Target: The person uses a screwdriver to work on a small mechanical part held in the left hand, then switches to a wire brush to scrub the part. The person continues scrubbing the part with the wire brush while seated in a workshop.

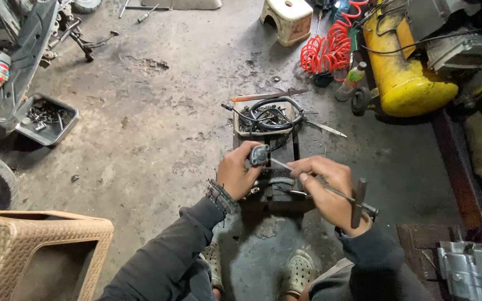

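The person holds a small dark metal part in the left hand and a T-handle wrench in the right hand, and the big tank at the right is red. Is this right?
Not fully. The head view shows the big tank is yellow; the coiled hose is red. The left hand does hold the small dark metal part, the right hand the T-handle wrench.

Bare concrete floor (157, 128) open leftward, parts tray (266, 120) blocking ahead, yellow tank (403, 72) right

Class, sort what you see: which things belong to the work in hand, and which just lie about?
In use:
left hand
small dark part
right hand
T-handle wrench

Lying about:
tray of parts
red coiled hose
yellow tank
plastic stool
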